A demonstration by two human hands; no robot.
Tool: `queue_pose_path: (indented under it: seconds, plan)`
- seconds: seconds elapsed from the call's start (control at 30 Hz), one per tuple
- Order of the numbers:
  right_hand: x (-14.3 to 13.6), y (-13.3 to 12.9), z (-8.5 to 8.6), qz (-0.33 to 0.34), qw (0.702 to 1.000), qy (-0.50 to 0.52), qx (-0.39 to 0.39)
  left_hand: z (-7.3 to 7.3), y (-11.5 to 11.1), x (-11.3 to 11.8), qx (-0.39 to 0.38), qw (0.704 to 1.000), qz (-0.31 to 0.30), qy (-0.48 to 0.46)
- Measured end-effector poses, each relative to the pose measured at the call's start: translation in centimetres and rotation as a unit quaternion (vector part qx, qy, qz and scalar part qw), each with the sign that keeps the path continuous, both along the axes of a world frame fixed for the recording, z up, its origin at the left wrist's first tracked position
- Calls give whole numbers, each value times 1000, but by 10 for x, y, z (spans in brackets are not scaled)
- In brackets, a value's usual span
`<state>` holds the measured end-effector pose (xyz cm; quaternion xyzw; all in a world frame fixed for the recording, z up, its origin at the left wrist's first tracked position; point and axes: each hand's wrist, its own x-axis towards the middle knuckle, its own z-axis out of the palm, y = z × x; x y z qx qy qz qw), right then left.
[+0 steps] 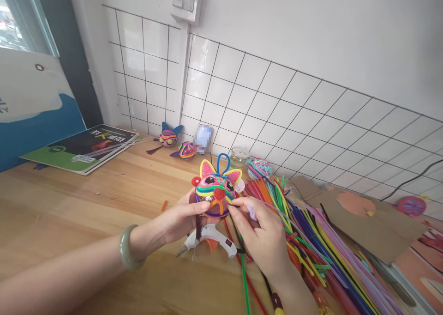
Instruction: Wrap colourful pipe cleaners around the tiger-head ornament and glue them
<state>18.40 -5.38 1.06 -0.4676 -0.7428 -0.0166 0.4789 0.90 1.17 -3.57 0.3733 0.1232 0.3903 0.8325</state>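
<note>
Left hand (185,217) holds round multicolour pipe-cleaner cat-face ornament (218,194) above brown wooden desk (86,199), off its wall-side edge; right hand (263,229) at ornament's side, can't tell if gripping, probably fitting trim, next needing steady pressing.

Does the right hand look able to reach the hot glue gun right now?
Probably yes: the hot glue gun lies close by, its handle mostly uncovered. The right hand has its fingertips at the pink-eared animal ornament, though, so it would likely need to leave that first.
</note>
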Motion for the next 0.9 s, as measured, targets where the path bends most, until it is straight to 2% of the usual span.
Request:
queue_pose_path:
  seconds: [0.17,0.37,0.5,0.6,0.73,0.83,0.9]
  plan:
    - [0,2,-7,19,999,-34,0,3,-8,3,17,1000,-9,4]
    - [1,2,-3,-9,999,-41,-18,5,-8,3,24,999,2,22]
    - [12,-1,5,-55,995,68,-46,4,-7,4,10,1000,16,14]
    - [28,-2,16,-81,972,215,-52,3,-3,3,1,999,39,12]
    - [54,-5,41,-55,920,387,34,1,5,0,14,997,75,20]
    - [71,-8,59,-80,889,438,111,1,11,-2,28,994,96,35]
    - [77,-9,64,-84,877,453,138,3,12,-2,41,991,113,52]
